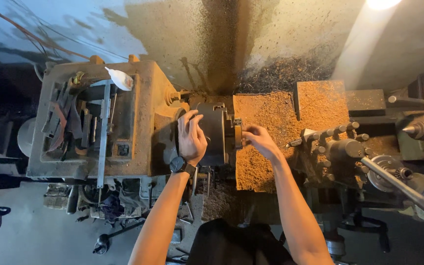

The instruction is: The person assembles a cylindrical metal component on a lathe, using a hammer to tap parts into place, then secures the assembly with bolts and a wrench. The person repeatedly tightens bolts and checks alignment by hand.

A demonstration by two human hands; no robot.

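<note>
We find the left hand (191,137), wearing a black wristwatch (178,164), laid with fingers spread over the dark round steel lathe chuck (213,133), bracing it. The right hand (260,140) reaches the chuck's right face, fingertips pinched on a small part at the jaws; which part, we cannot tell. Brown swarf (271,118) lies right of the chuck. We judge a workpiece is being seated; steady alignment is needed.

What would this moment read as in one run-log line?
left hand: flat on lathe chuck | right hand: fingertips at chuck face, small part there unclear | carriage: covered in chips | tool post: right, untouched
</note>
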